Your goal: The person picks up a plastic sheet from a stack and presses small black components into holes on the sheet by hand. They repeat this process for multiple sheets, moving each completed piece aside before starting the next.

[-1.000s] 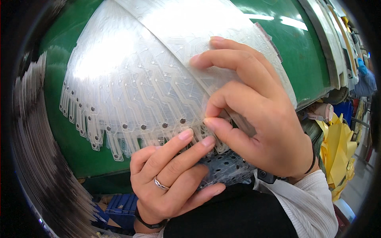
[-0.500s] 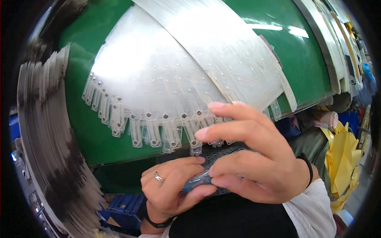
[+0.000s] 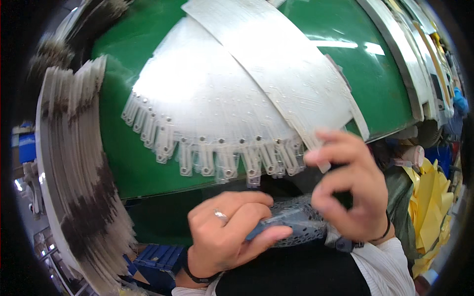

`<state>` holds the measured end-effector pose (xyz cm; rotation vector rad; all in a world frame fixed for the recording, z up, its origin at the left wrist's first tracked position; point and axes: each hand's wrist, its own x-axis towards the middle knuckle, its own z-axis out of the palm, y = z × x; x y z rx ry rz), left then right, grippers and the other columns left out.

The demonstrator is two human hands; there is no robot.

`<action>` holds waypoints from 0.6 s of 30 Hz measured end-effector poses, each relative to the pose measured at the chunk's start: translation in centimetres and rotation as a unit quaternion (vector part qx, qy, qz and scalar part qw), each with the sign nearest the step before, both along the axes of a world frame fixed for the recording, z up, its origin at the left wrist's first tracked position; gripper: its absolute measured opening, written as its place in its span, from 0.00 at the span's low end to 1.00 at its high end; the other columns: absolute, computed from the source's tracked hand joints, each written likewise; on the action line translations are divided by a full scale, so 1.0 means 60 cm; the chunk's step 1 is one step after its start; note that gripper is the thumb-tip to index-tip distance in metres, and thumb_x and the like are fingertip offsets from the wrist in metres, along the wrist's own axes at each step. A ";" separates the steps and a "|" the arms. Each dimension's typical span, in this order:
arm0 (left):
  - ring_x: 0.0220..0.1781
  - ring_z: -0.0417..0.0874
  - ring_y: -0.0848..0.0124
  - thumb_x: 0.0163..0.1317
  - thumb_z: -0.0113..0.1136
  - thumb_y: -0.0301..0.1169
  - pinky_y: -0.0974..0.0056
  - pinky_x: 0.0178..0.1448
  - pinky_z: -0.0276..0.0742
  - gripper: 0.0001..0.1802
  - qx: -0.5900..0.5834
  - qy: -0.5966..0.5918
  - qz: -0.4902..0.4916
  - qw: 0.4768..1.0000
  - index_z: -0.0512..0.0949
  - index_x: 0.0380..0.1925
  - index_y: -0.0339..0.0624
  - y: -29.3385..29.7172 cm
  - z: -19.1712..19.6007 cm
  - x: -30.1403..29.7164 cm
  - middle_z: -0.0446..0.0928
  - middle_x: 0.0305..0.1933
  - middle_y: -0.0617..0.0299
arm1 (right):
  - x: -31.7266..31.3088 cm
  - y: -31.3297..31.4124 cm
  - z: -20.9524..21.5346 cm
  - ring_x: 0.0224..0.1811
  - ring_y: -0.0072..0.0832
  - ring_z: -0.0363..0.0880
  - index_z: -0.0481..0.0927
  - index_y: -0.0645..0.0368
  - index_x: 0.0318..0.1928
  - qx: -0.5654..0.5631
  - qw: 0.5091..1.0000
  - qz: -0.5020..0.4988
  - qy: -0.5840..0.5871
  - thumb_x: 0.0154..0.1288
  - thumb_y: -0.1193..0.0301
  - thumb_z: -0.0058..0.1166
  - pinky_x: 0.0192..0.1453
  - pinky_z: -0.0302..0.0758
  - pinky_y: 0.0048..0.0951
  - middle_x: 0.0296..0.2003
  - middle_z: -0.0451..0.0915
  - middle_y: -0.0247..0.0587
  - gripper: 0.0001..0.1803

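Note:
My left hand (image 3: 227, 229), with a ring on one finger, grips a bluish see-through film strip (image 3: 291, 222) patterned with dark dots. The strip stretches rightward from the thumb and fingers, low in front of me. To its right is my right hand (image 3: 353, 187), smeared by motion, thumb and a finger closed together in a ring. Whatever lies in that pinch is too small to make out. The upper finger of this hand is beside the narrow tail of a clear printed circuit sheet (image 3: 296, 74). Beneath it, more clear sheets (image 3: 197, 93) lie fanned, their tails carrying dark round spots.
A green-topped table (image 3: 148, 175) carries the sheets. At left stands a long stack of thin sheets (image 3: 74, 172) with dark, ragged edges. Blue bins (image 3: 155, 261) sit below the table, and crumpled yellow material (image 3: 427, 212) hangs at the right. A pale rail (image 3: 395, 59) borders the right.
My right hand has pulled away from the film strip, up and to the right, toward a sheet's tail. My left hand keeps hold of the strip. The whole view has shifted slightly.

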<state>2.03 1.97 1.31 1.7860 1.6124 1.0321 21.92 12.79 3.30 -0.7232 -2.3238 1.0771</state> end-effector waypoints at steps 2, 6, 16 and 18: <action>0.53 0.82 0.51 0.58 0.62 0.55 0.55 0.53 0.75 0.25 0.002 0.078 0.003 0.997 0.76 0.21 0.42 0.006 0.008 -0.002 0.85 0.44 0.53 | -0.003 0.013 -0.019 0.66 0.51 0.69 0.77 0.58 0.33 -0.006 0.998 -0.057 0.012 0.55 0.77 0.61 0.68 0.64 0.45 0.52 0.78 0.49 0.06; 0.73 0.65 0.49 0.64 0.53 0.56 0.48 0.73 0.51 0.26 -0.027 0.228 -0.042 0.972 0.76 0.24 0.45 0.023 -0.006 0.007 0.78 0.61 0.59 | -0.007 0.022 -0.042 0.67 0.48 0.69 0.77 0.59 0.34 -0.026 0.997 -0.067 0.029 0.57 0.78 0.60 0.68 0.63 0.42 0.54 0.78 0.49 0.05; 0.73 0.65 0.49 0.67 0.48 0.58 0.47 0.75 0.47 0.29 -0.041 0.248 -0.005 0.968 0.75 0.23 0.45 0.021 -0.005 -0.005 0.78 0.61 0.56 | -0.029 0.037 -0.044 0.68 0.49 0.67 0.79 0.59 0.31 -0.016 0.999 -0.033 0.033 0.55 0.77 0.62 0.66 0.66 0.42 0.55 0.77 0.50 0.04; 0.72 0.66 0.49 0.67 0.48 0.59 0.47 0.75 0.48 0.29 -0.040 0.223 -0.004 0.974 0.75 0.23 0.45 0.017 -0.005 -0.007 0.79 0.60 0.55 | -0.030 0.039 -0.040 0.68 0.50 0.66 0.79 0.59 0.30 -0.023 0.999 -0.029 0.033 0.55 0.78 0.61 0.66 0.65 0.43 0.56 0.77 0.51 0.04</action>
